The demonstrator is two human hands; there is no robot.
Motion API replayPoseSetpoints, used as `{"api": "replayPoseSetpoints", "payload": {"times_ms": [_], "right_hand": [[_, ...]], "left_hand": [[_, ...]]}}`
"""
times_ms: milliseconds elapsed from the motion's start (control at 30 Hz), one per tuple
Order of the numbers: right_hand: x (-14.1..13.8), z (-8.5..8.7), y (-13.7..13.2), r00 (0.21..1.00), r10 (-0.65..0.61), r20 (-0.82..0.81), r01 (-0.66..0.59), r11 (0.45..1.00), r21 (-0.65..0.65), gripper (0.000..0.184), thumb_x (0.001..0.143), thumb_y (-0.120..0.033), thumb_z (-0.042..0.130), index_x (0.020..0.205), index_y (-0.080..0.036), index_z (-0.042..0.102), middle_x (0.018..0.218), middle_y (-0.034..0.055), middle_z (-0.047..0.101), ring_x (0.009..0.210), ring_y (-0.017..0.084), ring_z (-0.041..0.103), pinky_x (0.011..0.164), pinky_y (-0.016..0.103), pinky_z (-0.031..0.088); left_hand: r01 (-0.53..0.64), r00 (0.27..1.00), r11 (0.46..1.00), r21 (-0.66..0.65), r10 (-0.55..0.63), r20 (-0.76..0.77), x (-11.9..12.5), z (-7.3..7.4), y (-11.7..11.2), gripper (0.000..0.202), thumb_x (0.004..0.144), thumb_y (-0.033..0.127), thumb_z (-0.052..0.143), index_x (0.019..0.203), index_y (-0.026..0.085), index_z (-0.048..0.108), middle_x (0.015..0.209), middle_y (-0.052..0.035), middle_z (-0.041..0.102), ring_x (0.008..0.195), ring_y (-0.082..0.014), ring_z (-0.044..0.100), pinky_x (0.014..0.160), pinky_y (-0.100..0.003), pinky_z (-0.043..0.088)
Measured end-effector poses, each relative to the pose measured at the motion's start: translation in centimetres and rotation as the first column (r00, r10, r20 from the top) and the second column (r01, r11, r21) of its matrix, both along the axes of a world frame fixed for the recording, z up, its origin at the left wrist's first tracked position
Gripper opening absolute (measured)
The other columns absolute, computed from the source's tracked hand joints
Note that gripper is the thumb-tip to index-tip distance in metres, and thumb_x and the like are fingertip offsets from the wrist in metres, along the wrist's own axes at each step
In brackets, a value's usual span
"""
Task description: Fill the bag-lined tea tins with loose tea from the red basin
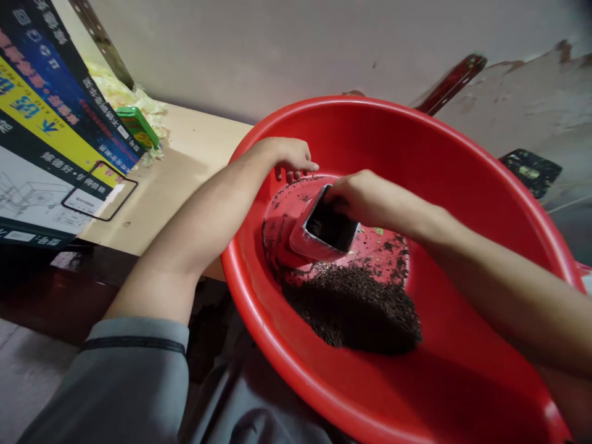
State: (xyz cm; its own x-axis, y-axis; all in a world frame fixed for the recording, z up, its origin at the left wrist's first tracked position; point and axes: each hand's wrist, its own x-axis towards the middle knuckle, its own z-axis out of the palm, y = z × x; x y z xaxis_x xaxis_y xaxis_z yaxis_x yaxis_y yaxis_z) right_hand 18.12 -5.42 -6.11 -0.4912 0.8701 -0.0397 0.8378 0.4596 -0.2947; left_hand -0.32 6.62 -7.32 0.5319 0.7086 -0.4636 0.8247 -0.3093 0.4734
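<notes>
A square, grey-rimmed container (pixel 319 243) stands in a big red plastic basin (pixel 393 114), with dark, crumbly material inside it. My right hand (pixel 358 194) reaches over the container's far right side, its fingers down inside and mostly hidden in shadow. Above the basin's left side hangs my left hand (pixel 295 157), holding nothing, its fingers loosely bent and apart, a little away from the container. On the basin floor, nearest my body, lies a heap of dark brown, soil-like grains (pixel 356 305). Scattered crumbs surround the container.
A pale wooden board (pixel 194 145) runs along the wall to the left. It bears a large printed cardboard box (pixel 60 123), a green packet (pixel 137 126) and yellowish crumpled material (pixel 113 86). Metal brackets (pixel 453 83) stick out from the wall behind the basin.
</notes>
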Motion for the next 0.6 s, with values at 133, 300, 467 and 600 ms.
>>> {"api": "replayPoseSetpoints", "payload": {"times_ms": [133,300,467,600], "right_hand": [[4.1,1.2,-2.4,0.983,-0.139,-0.118,0.158,0.972,0.172,0.025,0.085,-0.041,0.072,0.068,-0.024,0.063,0.064,0.0011,0.064,0.056,0.015,0.055,0.060,0.032,0.043],[8.6,-1.7,-5.7,0.965,-0.264,0.002,0.261,0.955,0.141,0.055,0.091,-0.066,0.057,0.054,-0.026,0.048,0.045,-0.0007,0.043,0.043,0.014,0.036,0.051,0.032,0.028],[10.9,-4.5,-5.2,0.946,-0.288,0.152,0.277,0.957,0.086,0.055,0.086,-0.073,0.057,0.057,-0.026,0.055,0.053,0.0033,0.053,0.046,0.015,0.038,0.051,0.031,0.024],[11.0,-4.1,-5.0,0.935,-0.239,0.262,0.232,0.971,0.059,0.057,0.091,-0.074,0.048,0.065,-0.024,0.061,0.058,0.0058,0.059,0.047,0.016,0.042,0.049,0.030,0.023]], "left_hand": [[0.023,1.000,0.998,0.053,-0.024,0.017,0.6,1.1,-1.1,0.050,0.090,0.050,0.056,0.128,0.021,0.071,0.102,-0.0089,0.074,0.107,-0.0273,0.066,0.087,-0.032,0.049],[0.055,0.995,0.996,-0.071,-0.061,-0.084,2.0,3.8,-5.0,0.054,0.091,0.055,0.057,0.124,0.015,0.072,0.088,-0.0126,0.075,0.101,-0.0304,0.069,0.084,-0.035,0.052],[0.088,0.946,0.993,-0.080,-0.109,-0.305,4.1,3.8,-8.1,0.040,0.084,0.026,0.066,0.119,0.009,0.074,0.082,-0.0149,0.074,0.086,-0.0305,0.071,0.076,-0.037,0.054],[0.228,0.910,0.938,0.259,-0.111,-0.399,4.3,3.5,-8.0,0.049,0.074,0.013,0.068,0.123,0.016,0.075,0.099,-0.0157,0.075,0.094,-0.0318,0.070,0.081,-0.038,0.052]]}}
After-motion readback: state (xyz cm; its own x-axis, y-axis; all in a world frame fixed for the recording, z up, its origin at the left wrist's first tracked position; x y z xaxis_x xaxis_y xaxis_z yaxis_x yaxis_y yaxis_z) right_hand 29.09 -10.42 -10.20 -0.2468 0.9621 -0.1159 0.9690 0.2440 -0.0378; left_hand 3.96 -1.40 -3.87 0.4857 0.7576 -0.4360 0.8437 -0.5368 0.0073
